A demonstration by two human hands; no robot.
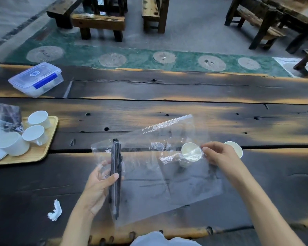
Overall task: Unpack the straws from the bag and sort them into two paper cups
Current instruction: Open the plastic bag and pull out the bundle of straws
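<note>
A large clear plastic bag (pixel 169 176) is stretched over the dark wooden table between my hands. A bundle of dark straws (pixel 115 176) stands nearly upright inside its left end. My left hand (pixel 100 185) grips that bundle through the plastic. My right hand (pixel 219 155) pinches the bag's right edge. One paper cup (pixel 191 152) shows through the plastic just left of my right hand. A second paper cup (pixel 236 148) stands behind that hand, partly hidden.
A wooden tray (pixel 43 150) at the left holds three white handled cups, white plates and a crumpled plastic bag. A clear lidded box (pixel 36 79) with blue clips sits at the far left. A crumpled white tissue (pixel 55 211) lies near the front edge. Benches stand beyond the table.
</note>
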